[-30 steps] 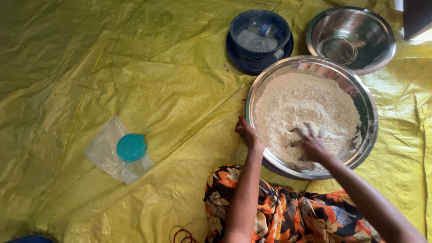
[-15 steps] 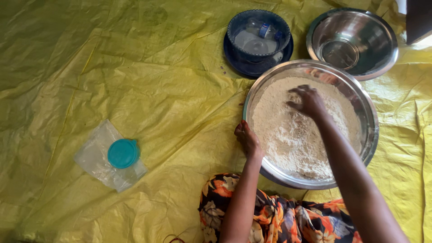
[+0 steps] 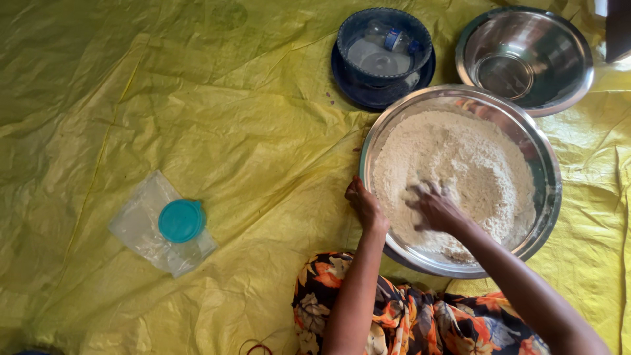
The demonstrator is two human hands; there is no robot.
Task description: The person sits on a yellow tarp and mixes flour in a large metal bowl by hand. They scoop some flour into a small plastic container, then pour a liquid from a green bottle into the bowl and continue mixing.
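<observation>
Since half a second ago the right hand (image 3: 435,209) has swept back from the far middle of the flour toward the near side of the mound, and it blurs slightly with the motion. Nearest the camera a lap in orange and black flowered cloth (image 3: 407,315) fills the bottom edge, both forearms reaching out over it. Just beyond, the left hand (image 3: 365,204) curls its fingers over the near left rim of the large steel basin (image 3: 549,197), gripping it, seemingly to keep the basin from sliding on the slick sheet while the other hand works. That right hand lies palm down in the pale flour (image 3: 460,164), fingers spread and loosely open, holding nothing whole, only pressing through the powder. Flour fills most of the basin, which rests on the crinkled yellow plastic sheet (image 3: 164,98) right in front of the knees, within easy reach. Off to the left, well apart, a clear plastic bag (image 3: 141,227) lies flat with a teal lid (image 3: 181,221) on top of it. Farther out, a dark blue bowl (image 3: 384,49) sits on a matching plate, holding water and a small clear bottle on its side, just beyond the basin's far rim. Beside it to the right stands an empty steel bowl (image 3: 526,59).
</observation>
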